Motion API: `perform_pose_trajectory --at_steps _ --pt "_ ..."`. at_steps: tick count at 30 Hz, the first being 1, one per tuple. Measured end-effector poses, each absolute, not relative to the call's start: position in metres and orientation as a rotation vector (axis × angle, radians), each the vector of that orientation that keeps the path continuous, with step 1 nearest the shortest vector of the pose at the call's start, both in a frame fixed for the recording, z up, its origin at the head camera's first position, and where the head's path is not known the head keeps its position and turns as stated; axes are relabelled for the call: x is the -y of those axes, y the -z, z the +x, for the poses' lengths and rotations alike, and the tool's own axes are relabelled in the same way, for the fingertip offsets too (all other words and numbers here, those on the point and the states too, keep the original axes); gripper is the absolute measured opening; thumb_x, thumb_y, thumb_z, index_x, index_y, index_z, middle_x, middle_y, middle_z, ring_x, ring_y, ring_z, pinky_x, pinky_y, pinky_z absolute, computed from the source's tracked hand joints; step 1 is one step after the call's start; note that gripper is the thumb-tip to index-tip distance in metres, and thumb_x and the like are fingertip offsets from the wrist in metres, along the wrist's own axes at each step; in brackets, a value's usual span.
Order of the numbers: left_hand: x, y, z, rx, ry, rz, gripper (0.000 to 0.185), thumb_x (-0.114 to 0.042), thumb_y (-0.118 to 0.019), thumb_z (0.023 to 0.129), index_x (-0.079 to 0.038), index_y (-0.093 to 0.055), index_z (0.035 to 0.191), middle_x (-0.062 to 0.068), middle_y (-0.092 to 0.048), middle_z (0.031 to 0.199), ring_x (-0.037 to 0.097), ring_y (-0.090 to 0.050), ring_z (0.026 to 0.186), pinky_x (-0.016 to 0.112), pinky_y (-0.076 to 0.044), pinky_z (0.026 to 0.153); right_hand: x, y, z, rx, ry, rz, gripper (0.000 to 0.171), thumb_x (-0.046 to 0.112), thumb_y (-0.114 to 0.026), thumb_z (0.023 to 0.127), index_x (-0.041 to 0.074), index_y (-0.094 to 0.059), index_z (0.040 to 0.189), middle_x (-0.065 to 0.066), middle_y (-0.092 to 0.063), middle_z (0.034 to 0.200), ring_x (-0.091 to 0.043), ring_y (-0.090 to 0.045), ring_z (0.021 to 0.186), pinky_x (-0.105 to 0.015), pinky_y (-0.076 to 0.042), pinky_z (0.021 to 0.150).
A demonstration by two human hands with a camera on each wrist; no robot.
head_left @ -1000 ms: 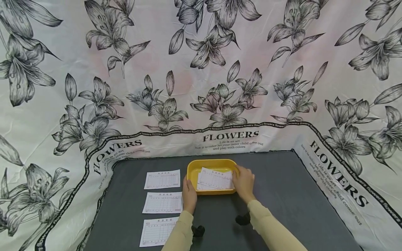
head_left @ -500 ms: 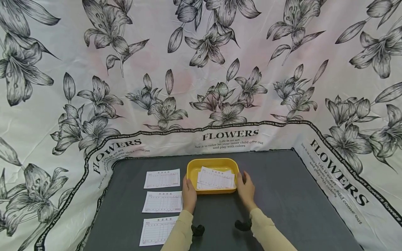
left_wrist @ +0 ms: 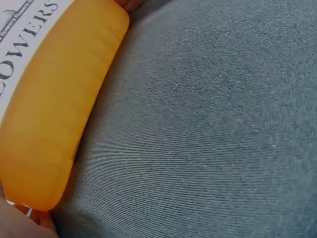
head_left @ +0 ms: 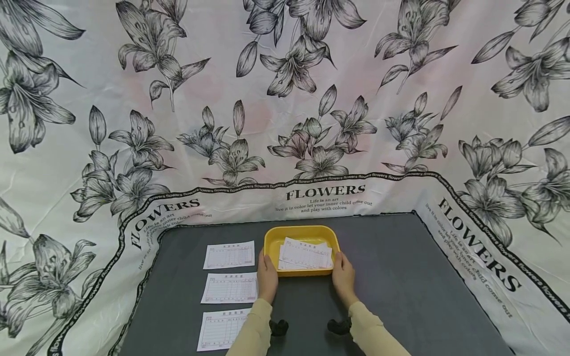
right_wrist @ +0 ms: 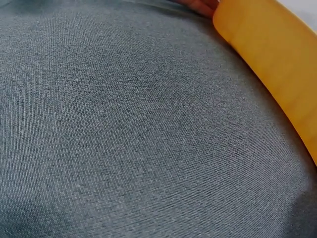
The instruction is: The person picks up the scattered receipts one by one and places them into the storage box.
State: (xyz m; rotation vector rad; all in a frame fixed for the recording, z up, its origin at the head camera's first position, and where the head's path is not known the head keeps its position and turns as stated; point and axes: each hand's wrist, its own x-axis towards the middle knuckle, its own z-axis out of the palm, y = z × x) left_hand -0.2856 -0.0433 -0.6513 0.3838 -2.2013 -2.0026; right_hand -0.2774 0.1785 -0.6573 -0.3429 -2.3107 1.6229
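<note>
The yellow tray, with overlapping printed slips lying in it, sits just below the centre of the head view. The left hand and right hand grip its opposite ends, thumbs by the rim. Three more forms lie in a column at lower left on the dark grey surface, and a flower-printed cloth fills the upper frame.

From the head we look forward and down, set well back, onto the worktop, the yellow tray and the flowered cloth behind. From each wrist we look from close up, slantwise across the worktop; both wrist views share the tray's near wall, and our left one also catches the cloth's lettering.
</note>
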Motion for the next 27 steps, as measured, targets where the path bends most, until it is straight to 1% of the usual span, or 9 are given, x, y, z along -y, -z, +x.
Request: perform_pose_trajectory --at_steps 6,10,13,15,17,19,21,23,27 --pt "0.047 0.642 -0.285 2.178 2.029 0.41 0.052 -0.021 -0.033 0.118 -0.003 -0.028 0.166 0.022 -0.032 0.171 0.041 -0.03 0.158 0.059 -0.025 0.129 -0.179 0.662 -0.278 2.304 -1.609 -0.349 0.053 0.034 -0.039 0.117 -0.005 -0.058 0.147 -0.028 -0.062 0.144 -0.046 -0.058 0.134 -0.062 -0.044 0.116" --pt "0.05 0.639 -0.283 2.173 1.987 0.39 0.053 -0.017 -0.04 0.115 0.0 -0.032 0.164 0.024 -0.035 0.169 0.042 -0.033 0.156 0.06 -0.028 0.128 -0.18 0.664 -0.275 2.311 -1.627 -0.369 0.053 0.036 -0.039 0.117 -0.002 -0.06 0.146 -0.026 -0.064 0.142 -0.041 -0.06 0.131 -0.06 -0.046 0.114" --pt "0.053 0.637 -0.281 2.228 1.866 0.339 0.054 -0.016 -0.05 0.112 0.001 -0.038 0.161 0.024 -0.041 0.165 0.042 -0.038 0.154 0.059 -0.031 0.127 -0.18 0.664 -0.273 2.316 -1.604 -0.383 0.051 0.037 -0.038 0.117 -0.001 -0.065 0.139 -0.024 -0.069 0.132 -0.034 -0.064 0.115 -0.052 -0.052 0.103" --pt "0.056 0.634 -0.281 2.28 1.739 0.276 0.055 -0.015 -0.058 0.108 0.001 -0.042 0.159 0.025 -0.044 0.161 0.043 -0.04 0.151 0.06 -0.033 0.125 -0.18 0.664 -0.273 2.315 -1.586 -0.392 0.05 0.037 -0.038 0.117 -0.001 -0.068 0.132 -0.023 -0.071 0.123 -0.029 -0.061 0.104 -0.045 -0.051 0.094" --pt "0.062 0.63 -0.281 2.337 1.592 0.216 0.057 -0.015 -0.065 0.104 0.0 -0.047 0.156 0.025 -0.048 0.157 0.044 -0.043 0.148 0.061 -0.036 0.123 -0.18 0.663 -0.273 2.311 -1.569 -0.396 0.05 0.036 -0.039 0.117 -0.001 -0.069 0.13 -0.022 -0.072 0.119 -0.028 -0.059 0.099 -0.043 -0.049 0.09" --pt "0.069 0.627 -0.282 2.377 1.465 0.168 0.058 -0.016 -0.069 0.101 0.0 -0.05 0.154 0.026 -0.05 0.154 0.046 -0.044 0.145 0.064 -0.038 0.121 -0.179 0.663 -0.273 2.303 -1.567 -0.394 0.049 0.035 -0.039 0.117 -0.002 -0.069 0.131 -0.023 -0.072 0.122 -0.03 -0.062 0.103 -0.045 -0.051 0.093" --pt "0.078 0.625 -0.283 2.409 1.392 0.159 0.059 -0.019 -0.07 0.101 -0.003 -0.051 0.154 0.025 -0.051 0.153 0.044 -0.045 0.144 0.064 -0.039 0.12 -0.179 0.662 -0.273 2.295 -1.573 -0.394 0.049 0.034 -0.04 0.117 -0.002 -0.067 0.135 -0.025 -0.07 0.128 -0.035 -0.064 0.111 -0.051 -0.052 0.1" --pt "0.09 0.625 -0.285 2.429 1.354 0.176 0.06 -0.021 -0.07 0.101 -0.004 -0.051 0.155 0.024 -0.051 0.153 0.043 -0.044 0.144 0.064 -0.04 0.12 -0.178 0.661 -0.273 2.29 -1.584 -0.397 0.049 0.033 -0.041 0.117 -0.003 -0.065 0.14 -0.026 -0.068 0.135 -0.04 -0.064 0.12 -0.057 -0.05 0.107" --pt "0.115 0.627 -0.289 2.441 1.303 0.235 0.06 -0.023 -0.068 0.1 -0.003 -0.051 0.154 0.025 -0.051 0.151 0.045 -0.043 0.143 0.064 -0.038 0.12 -0.176 0.657 -0.274 2.283 -1.611 -0.402 0.051 0.033 -0.04 0.117 -0.004 -0.061 0.144 -0.027 -0.065 0.141 -0.044 -0.061 0.129 -0.061 -0.047 0.113"
